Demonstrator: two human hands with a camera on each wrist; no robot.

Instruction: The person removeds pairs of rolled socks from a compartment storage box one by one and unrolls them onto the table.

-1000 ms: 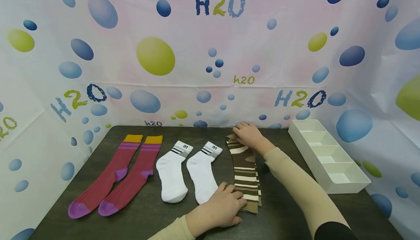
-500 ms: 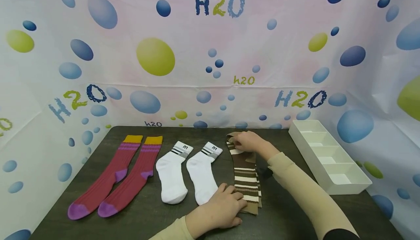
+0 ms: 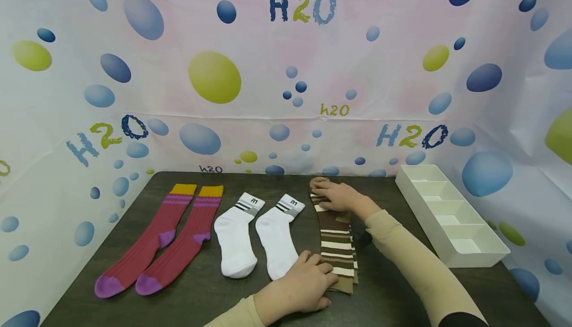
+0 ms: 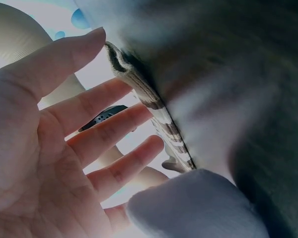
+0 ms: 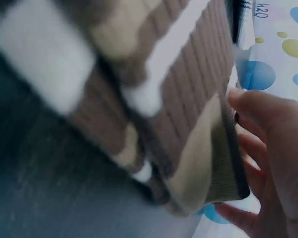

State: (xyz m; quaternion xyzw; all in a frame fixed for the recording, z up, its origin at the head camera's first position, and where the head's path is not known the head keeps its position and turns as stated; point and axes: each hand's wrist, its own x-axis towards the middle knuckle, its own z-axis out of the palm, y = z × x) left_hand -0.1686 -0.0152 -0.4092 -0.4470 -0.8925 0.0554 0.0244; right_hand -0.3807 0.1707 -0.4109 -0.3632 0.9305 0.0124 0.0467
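Note:
A pair of brown, cream-striped socks (image 3: 337, 240) lies stacked lengthwise on the dark table (image 3: 393, 292). My left hand (image 3: 308, 280) rests on the toe end, nearest me. In the left wrist view its fingers (image 4: 109, 144) are spread and fairly straight beside the sock's edge (image 4: 154, 106). My right hand (image 3: 340, 195) lies flat on the cuff end at the far side, fingers pointing left. The right wrist view shows the ribbed cuff (image 5: 208, 163) close up, with the fingertips (image 5: 260, 116) at its rim.
Left of the brown pair lie two white ankle socks (image 3: 254, 232) and two long maroon socks (image 3: 156, 237) with yellow cuffs and purple toes. A white divided tray (image 3: 478, 252) stands along the table's right edge. A bubble-print backdrop encloses the table.
My right hand has slid from the cuff's far edge toward me and settled flat on the cuff. The left hand has stayed on the toe end.

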